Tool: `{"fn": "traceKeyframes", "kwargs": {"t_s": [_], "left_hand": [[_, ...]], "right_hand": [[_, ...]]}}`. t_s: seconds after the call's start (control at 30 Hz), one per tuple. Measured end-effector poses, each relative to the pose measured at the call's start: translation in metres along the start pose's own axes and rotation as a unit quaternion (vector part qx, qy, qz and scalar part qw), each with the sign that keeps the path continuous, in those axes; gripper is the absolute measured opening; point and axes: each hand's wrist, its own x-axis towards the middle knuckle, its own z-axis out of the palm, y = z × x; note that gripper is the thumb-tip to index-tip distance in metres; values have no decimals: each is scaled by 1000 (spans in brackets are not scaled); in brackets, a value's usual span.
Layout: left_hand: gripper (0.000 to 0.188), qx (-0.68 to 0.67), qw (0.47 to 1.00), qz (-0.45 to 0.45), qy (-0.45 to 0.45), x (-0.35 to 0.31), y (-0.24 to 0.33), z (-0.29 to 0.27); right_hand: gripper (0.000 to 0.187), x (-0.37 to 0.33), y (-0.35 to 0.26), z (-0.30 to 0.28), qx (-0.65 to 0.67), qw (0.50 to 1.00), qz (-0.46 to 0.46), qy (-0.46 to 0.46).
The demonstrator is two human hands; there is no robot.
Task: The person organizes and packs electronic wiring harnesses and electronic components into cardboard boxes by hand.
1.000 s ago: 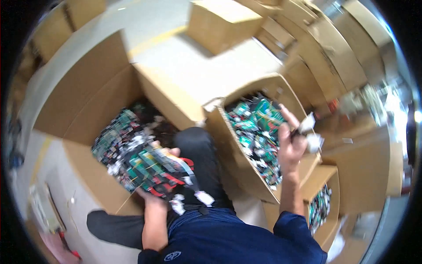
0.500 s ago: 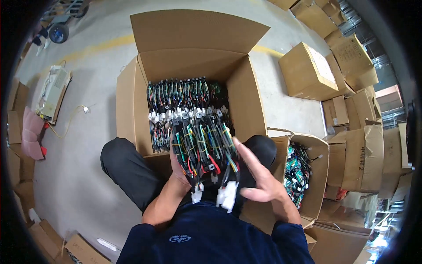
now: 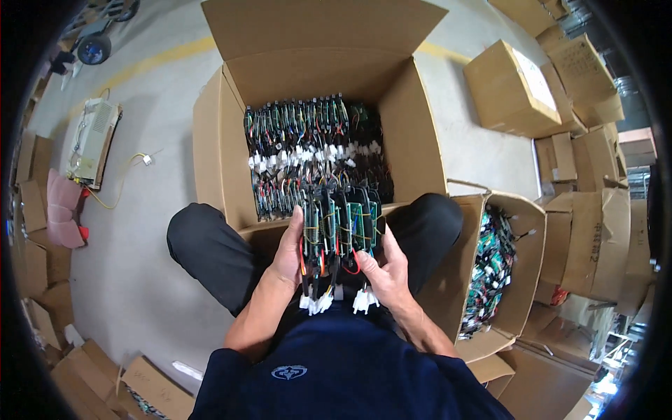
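Between my two hands, over my lap, is a row of upright circuit boards with wires [image 3: 339, 227], their white connectors [image 3: 365, 301] hanging toward me. My left hand [image 3: 288, 246] presses against the left end of the row. At the right end my right hand [image 3: 386, 271] grips it, thumb on the near side and fingers round the outer board. Just beyond stands a large open cardboard box [image 3: 217, 150], packed with rows of similar wired boards [image 3: 297, 126]. The bundle's far edge overlaps the box's near side in this view.
At my right an open carton [image 3: 526, 280] holds a loose heap of circuit boards [image 3: 488, 273]. Cardboard boxes [image 3: 511, 87] line the right side. On the floor at left lie a pale metal appliance unit [image 3: 96, 143] with a cable and a pink cushion [image 3: 63, 210]. A wheeled cart [image 3: 93, 49] stands far left.
My right hand has gone from spread fingers beside the bundle to gripping its right end. The boards now stand straighter, and their connectors have swung together. The view has shifted slightly.
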Motion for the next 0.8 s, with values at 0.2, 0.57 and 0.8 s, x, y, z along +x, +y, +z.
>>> {"fn": "traceKeyframes", "kwargs": {"t_s": [0.2, 0.57, 0.8], "left_hand": [[40, 202, 912, 292, 205, -1, -12, 24], [36, 455, 790, 359, 198, 32, -3, 43], [30, 326, 891, 287, 135, 180, 37, 46]], "right_hand": [[73, -2, 9, 0, 88, 995, 42, 14], [69, 74, -18, -29, -57, 998, -20, 35], [55, 229, -3, -84, -223, 973, -20, 63]]}}
